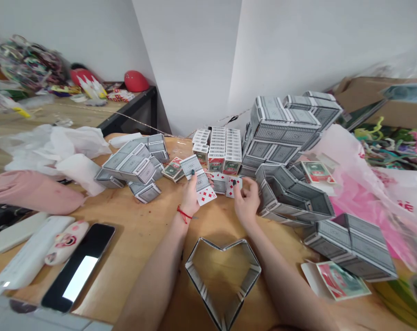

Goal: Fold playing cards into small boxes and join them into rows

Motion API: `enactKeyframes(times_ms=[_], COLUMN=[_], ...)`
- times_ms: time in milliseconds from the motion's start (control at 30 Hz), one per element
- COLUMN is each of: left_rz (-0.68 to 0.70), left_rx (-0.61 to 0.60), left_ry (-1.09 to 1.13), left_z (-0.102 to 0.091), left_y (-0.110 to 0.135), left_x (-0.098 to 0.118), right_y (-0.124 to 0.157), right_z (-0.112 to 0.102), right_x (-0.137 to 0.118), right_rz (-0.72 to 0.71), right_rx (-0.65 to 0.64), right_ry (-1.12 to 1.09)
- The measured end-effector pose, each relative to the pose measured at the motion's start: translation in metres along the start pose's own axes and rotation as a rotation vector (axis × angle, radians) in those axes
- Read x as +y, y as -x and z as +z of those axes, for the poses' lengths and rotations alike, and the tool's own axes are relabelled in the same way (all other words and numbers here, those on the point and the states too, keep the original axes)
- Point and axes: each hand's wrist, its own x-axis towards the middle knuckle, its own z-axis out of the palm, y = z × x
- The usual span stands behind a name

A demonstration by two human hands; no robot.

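My left hand [192,193] is closed on a folded strip of playing cards [196,174], grey patterned backs up, with a red diamond face at its lower end. My right hand [246,198] pinches another playing card [234,186] that shows red diamonds. Between the two hands lie more cards [218,183], partly covered by my fingers. On the table between my forearms stands a heart-shaped frame [250,246] made of joined cards. A card box [174,169] rests just left of the left hand.
Rows of card boxes [217,147] stand behind my hands. Tall stacked card structures [280,119] and a hollow card frame [294,193] are at right. Further card blocks [132,163], a phone [79,266] and a pink roll [36,191] lie left. An opened card box [343,279] is at front right.
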Motion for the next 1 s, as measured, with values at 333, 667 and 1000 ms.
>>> enactKeyframes(times_ms=[333, 667, 1000], left_rz=[-0.089, -0.081, 0.004], left_rx=[-0.112, 0.018, 0.018], left_ry=[0.124, 0.274, 0.21], left_z=[0.012, 0.008, 0.018], left_y=[0.007, 0.004, 0.006], left_x=[-0.01, 0.005, 0.001], right_y=[0.007, 0.011, 0.011], right_z=[0.01, 0.013, 0.013], right_x=[-0.007, 0.0, -0.006], right_rz=[0.285, 0.301, 0.39], right_rx=[-0.854, -0.931, -0.949], right_ry=[-0.508, -0.516, -0.492])
